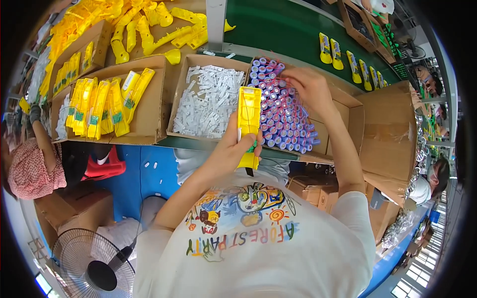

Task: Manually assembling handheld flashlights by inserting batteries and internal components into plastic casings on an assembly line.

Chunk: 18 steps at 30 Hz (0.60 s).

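Observation:
My left hand (229,144) grips a long yellow plastic housing (249,107), its hollow inner side facing up. A bit of green shows by the fingers, partly covered by them. Just behind the housing, a carton holds many purple-wrapped cylindrical batteries (285,126) with thin red wires, standing packed together. Over the far side of these batteries is my right hand (307,84), its fingers bent and drawn together; whether a battery or wire is between them is hidden. Left of the batteries, small white plastic pieces (206,99) fill another carton.
A cardboard box (160,99) at left holds several yellow housings with green boards. Loose yellow parts (144,30) heap up beyond it. More housings (325,48) lie along a green conveyor belt (278,27). A tall carton (387,134) stands right, a fan (94,260) lower left, a co-worker (37,166) far left.

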### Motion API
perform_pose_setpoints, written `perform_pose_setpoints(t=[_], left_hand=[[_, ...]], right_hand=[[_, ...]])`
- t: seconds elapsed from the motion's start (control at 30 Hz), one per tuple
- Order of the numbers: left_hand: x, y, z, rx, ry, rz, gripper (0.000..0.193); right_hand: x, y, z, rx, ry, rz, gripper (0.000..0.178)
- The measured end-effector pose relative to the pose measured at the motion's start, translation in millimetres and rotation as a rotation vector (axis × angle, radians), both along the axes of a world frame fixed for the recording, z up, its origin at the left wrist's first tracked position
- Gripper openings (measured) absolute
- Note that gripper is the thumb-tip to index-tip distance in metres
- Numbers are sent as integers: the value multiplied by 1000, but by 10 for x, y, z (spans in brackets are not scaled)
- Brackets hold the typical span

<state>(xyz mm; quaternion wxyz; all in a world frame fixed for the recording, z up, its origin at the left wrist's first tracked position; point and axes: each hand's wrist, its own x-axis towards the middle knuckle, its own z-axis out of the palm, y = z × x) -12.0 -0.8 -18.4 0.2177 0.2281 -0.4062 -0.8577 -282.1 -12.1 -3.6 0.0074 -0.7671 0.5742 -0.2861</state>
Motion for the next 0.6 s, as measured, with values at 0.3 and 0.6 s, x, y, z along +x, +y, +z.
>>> perform_pose_setpoints(t=[0.3, 0.6], left_hand=[[88, 66, 55, 6, -67, 80, 49], [-8, 44, -44, 56, -26, 49, 52]], right_hand=[[-260, -67, -135, 400, -77, -89, 39], [-433, 24, -133, 364, -67, 225, 28]])
